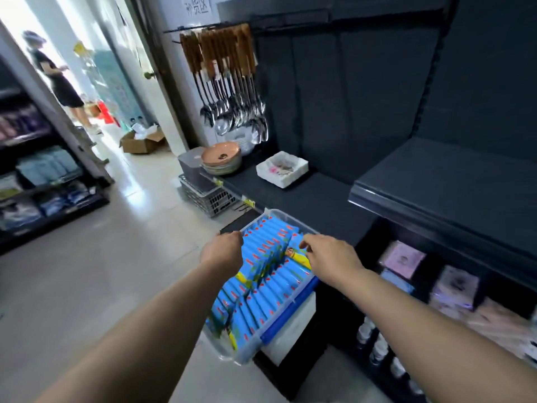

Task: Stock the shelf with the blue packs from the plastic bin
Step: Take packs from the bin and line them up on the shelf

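A clear plastic bin with a blue latch stands in front of the dark shelf, on a white box. Blue packs fill it in upright rows, and one with a yellow picture lies tilted near the far right. My left hand is at the bin's far left corner, its fingers curled over the rim. Over the far right packs hovers my right hand, fingers bent down and loosely curled, fingertips just at the pack tops. It holds nothing that I can see.
On the dark shelf sit a white tray and stacked plates, with ladles hanging above. A higher dark shelf juts out at right over lower shelves of goods. Wire baskets stand on the floor. A person stands far left.
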{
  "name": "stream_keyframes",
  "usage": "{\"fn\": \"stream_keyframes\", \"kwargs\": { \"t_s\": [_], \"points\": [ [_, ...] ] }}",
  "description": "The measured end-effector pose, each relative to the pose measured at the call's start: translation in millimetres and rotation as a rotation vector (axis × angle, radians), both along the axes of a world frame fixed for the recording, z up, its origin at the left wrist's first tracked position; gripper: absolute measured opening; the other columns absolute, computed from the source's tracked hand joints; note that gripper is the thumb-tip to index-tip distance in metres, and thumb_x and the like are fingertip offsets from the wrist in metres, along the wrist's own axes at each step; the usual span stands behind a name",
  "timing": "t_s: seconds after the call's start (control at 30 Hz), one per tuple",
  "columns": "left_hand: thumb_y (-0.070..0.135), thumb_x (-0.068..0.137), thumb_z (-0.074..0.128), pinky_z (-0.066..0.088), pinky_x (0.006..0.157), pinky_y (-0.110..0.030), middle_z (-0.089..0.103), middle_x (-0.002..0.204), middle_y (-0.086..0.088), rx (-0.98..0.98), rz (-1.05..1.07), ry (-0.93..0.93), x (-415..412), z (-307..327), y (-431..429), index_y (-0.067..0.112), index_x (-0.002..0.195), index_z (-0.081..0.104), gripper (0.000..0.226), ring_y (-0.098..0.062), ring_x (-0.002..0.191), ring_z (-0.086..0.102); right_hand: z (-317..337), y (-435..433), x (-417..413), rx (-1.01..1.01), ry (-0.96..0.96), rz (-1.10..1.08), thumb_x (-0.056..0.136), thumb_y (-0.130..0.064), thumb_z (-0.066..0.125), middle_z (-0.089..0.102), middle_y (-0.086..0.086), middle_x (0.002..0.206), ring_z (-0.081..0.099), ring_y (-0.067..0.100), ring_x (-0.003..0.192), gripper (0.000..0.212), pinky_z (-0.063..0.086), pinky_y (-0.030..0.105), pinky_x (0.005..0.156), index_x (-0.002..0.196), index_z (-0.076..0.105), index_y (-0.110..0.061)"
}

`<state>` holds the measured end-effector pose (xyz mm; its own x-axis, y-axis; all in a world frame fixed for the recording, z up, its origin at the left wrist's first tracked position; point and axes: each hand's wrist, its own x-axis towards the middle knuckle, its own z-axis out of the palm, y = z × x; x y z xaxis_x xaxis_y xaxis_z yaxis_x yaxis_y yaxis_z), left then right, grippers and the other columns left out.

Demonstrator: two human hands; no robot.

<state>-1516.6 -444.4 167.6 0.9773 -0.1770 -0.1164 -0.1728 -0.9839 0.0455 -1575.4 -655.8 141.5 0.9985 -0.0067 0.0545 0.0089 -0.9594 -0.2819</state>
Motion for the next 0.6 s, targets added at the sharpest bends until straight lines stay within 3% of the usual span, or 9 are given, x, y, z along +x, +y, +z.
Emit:
{"fn": "stream_keyframes", "kwargs": {
  "t_s": [0.27, 0.47, 0.6],
  "points": [
    [0.006, 0.089, 0.044, 0.048, 0.092, -0.038, 0.057, 0.125, -0.007, 0.056, 0.062, 0.145, 25.6, -52.9, 71.0, 0.017, 0.123, 0.054, 0.037, -0.027, 0.117, 0.049, -57.2, 43.2, 24.2, -0.001, 0.191, -0.062, 0.092, -0.020, 0.042, 0.060, -0.009, 0.121, 0.056, 0.020, 0.110, 0.030, 0.042, 0.031, 0.083, 0.116, 0.053, -0.034],
    [0.005, 0.091, 0.040, 0.046, 0.088, -0.034, 0.057, 0.127, -0.007, 0.034, 0.023, 0.207, 47.7, -80.7, 72.7, 0.018, 0.127, 0.053, 0.040, -0.026, 0.119, 0.051, -85.8, 37.8, 54.3, -0.074, 0.355, -0.095, 0.089, -0.012, 0.047, 0.057, -0.003, 0.126, 0.054, 0.020, 0.113, 0.039, 0.044, 0.031, 0.083, 0.125, 0.050, -0.027],
    [0.006, 0.091, 0.043, 0.045, 0.082, -0.032, 0.056, 0.126, -0.007, 0.000, -0.004, 0.250, 81.1, -86.4, 60.6, 0.018, 0.124, 0.055, 0.038, -0.027, 0.115, 0.053, -95.8, 24.7, 89.9, -0.121, 0.355, -0.125, 0.086, -0.009, 0.049, 0.053, 0.002, 0.125, 0.048, 0.023, 0.117, 0.038, 0.044, 0.034, 0.089, 0.122, 0.051, -0.019]
  ]
}}
